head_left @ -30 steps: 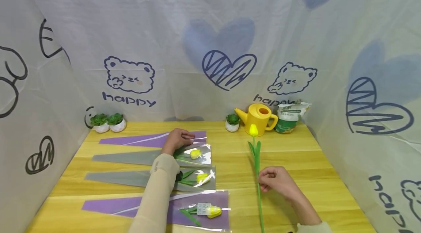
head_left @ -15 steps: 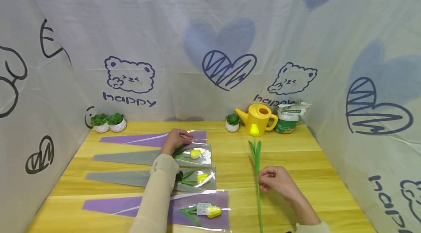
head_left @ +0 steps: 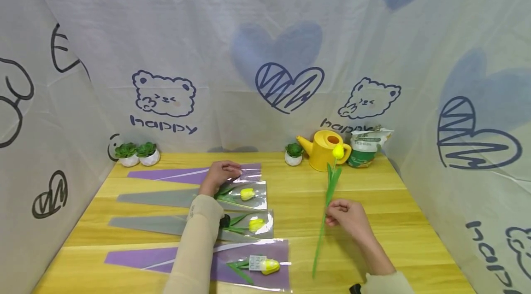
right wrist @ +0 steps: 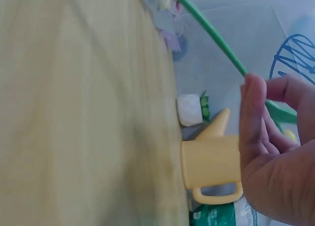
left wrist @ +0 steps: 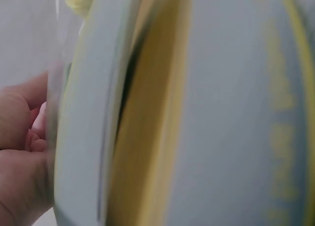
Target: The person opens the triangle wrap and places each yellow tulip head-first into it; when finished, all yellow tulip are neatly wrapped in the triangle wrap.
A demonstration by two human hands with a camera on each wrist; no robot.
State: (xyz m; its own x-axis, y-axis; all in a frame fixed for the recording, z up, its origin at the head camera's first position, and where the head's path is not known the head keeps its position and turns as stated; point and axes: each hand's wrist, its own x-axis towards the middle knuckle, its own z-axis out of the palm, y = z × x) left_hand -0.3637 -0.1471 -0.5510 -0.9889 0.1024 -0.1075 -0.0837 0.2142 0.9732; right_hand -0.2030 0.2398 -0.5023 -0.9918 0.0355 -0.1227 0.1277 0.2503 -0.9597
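My right hand [head_left: 349, 219] pinches the green stem of a yellow artificial tulip [head_left: 330, 183] between thumb and fingertips. The bloom leans up in front of the watering can, and the stem's lower end slants down to the left over the table. In the right wrist view the stem [right wrist: 211, 31] runs up from the fingertips. At the far left, my left hand [head_left: 219, 178] pinches the clear part of a purple flower sleeve [head_left: 174, 175] near its wide end. Much of that left hand [left wrist: 22, 152] is cut off or behind clear film in the left wrist view.
Two grey sleeves [head_left: 155, 198] and a nearer purple sleeve [head_left: 149, 257], each with a yellow tulip, lie in rows under and beside the left arm. Behind stand a yellow watering can [head_left: 321, 150], a green-white bag [head_left: 367, 147] and small potted succulents [head_left: 293, 154].
My right hand has raised the tulip slightly; its bloom has swung right and up, and its stem's lower end left into full view. The left hand has shifted slightly left.
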